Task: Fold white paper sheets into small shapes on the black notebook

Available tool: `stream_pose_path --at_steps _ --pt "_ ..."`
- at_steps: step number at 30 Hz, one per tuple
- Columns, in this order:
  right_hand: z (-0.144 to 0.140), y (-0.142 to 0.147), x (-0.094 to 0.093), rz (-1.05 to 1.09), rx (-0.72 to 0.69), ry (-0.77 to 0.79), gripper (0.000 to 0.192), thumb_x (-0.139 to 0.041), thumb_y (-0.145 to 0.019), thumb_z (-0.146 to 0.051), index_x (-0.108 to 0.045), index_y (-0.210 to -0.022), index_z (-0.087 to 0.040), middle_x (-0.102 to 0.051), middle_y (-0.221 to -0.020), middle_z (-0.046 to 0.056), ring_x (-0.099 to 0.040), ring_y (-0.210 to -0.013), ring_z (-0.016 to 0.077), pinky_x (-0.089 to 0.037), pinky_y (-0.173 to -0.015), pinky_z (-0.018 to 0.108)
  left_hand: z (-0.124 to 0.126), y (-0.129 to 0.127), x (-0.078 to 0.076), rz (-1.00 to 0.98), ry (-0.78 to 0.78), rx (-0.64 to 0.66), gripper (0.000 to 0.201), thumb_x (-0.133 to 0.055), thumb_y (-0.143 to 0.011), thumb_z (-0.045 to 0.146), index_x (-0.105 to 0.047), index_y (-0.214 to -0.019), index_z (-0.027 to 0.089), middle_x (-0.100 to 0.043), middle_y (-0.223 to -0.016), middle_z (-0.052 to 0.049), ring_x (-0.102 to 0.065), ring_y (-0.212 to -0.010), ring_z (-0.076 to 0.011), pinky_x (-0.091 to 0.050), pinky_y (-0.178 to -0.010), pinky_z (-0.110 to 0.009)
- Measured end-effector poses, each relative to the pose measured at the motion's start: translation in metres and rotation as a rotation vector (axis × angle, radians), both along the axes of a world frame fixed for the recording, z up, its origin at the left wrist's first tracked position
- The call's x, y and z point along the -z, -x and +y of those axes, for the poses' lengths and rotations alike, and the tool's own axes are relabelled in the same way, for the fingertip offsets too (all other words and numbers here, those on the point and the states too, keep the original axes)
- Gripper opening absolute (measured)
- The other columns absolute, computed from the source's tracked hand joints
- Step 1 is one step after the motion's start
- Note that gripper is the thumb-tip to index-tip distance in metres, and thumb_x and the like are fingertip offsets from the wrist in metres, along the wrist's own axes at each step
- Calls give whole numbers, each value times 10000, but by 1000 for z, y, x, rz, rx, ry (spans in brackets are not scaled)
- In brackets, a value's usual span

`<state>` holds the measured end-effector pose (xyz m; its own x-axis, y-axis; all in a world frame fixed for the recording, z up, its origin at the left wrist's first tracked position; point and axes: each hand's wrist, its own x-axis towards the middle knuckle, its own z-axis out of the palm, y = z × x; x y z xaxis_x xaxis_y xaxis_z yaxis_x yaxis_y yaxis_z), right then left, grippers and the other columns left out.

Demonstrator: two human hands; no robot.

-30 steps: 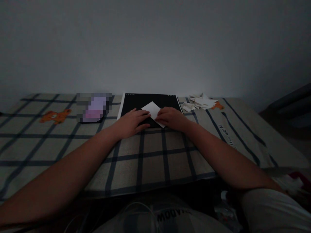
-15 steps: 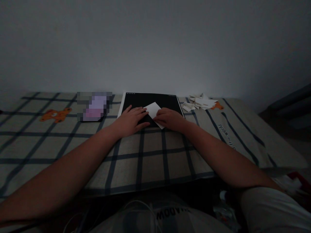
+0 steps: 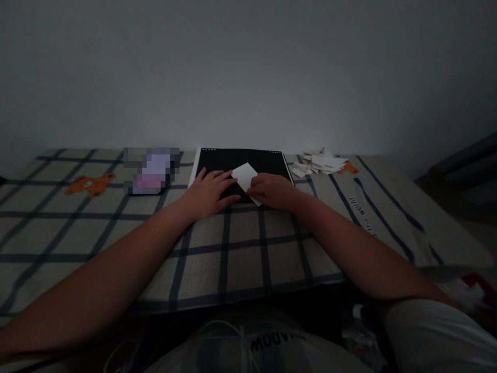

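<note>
A small white sheet of paper (image 3: 244,174) lies turned cornerwise on a black board with a white edge (image 3: 233,155). My left hand (image 3: 209,192) rests flat on the board with its fingers spread, the fingertips at the paper's left edge. My right hand (image 3: 274,190) is closed, its thumb and fingers pinched together on the right side of the paper. One paper corner sticks out below these fingers, near the board's front edge. The right fingers hide part of the sheet.
A pixelated phone-like object (image 3: 153,173) lies left of the board. To the right is a pile of white paper scraps (image 3: 320,161). The table has a checked cloth (image 3: 240,259) with orange bear prints. A plain wall (image 3: 248,72) rises behind, and a clear bottle (image 3: 359,331) is below the table edge.
My right hand has shifted very slightly along the paper's edge, still pinched. The left fingers have spread a little more. The paper and board stay in place.
</note>
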<state>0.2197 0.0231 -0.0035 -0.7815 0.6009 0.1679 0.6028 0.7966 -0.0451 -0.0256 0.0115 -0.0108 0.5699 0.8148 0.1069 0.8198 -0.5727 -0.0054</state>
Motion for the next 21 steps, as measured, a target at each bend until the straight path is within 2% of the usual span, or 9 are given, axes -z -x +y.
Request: stream_pose_path --at_steps 7,10,13,15,18,21 --pt "3 -13 -5 130 -155 144 188 -648 -898 -175 -826 -950 -208 -764 -937 67 -664 -924 195 -485 -841 321 0 1 -1 -18 0 8 616 -409 -1033 583 -506 -1518 215 -441 -1622 -97 -377 -1492 -356 -226 -1228 -628" --pt "8 -16 0 209 -107 116 209 -619 -937 -212 -823 -974 -189 -770 -1016 101 -672 -977 220 -500 -903 371 1 1 -1 -31 -17 23 619 -438 -1021 588 -534 -1498 206 -474 -1596 -114 -392 -1482 -356 -251 -1223 -610" --pt "14 -21 7 257 -29 75 297 -616 -964 -283 -768 -1202 -192 -726 -1268 132 -640 -1177 262 -476 -1024 442 2 3 0 -51 -42 38 620 -454 -1013 592 -559 -1479 197 -484 -1584 -135 -404 -1474 -361 -276 -1215 -594" --pt "15 -23 10 236 -11 79 350 -637 -960 -327 -733 -1274 -206 -683 -1368 127 -610 -1256 276 -454 -1070 468 3 4 1 -61 -57 36 617 -450 -1015 585 -569 -1472 188 -476 -1586 -150 -406 -1471 -371 -287 -1208 -590" --pt "11 -21 9 190 -6 76 317 -628 -970 -358 -767 -1206 -198 -693 -1356 129 -634 -1215 286 -464 -1047 475 4 5 3 -73 -74 30 623 -433 -1022 573 -569 -1472 163 -452 -1596 -175 -410 -1461 -383 -295 -1203 -578" --pt "2 -13 3 160 -5 59 323 -617 -978 -370 -780 -1171 -170 -713 -1313 148 -655 -1157 291 -474 -1018 462 4 3 1 -96 -81 90 619 -430 -1025 556 -581 -1454 136 -495 -1558 -174 -446 -1418 -358 -338 -1184 -520"
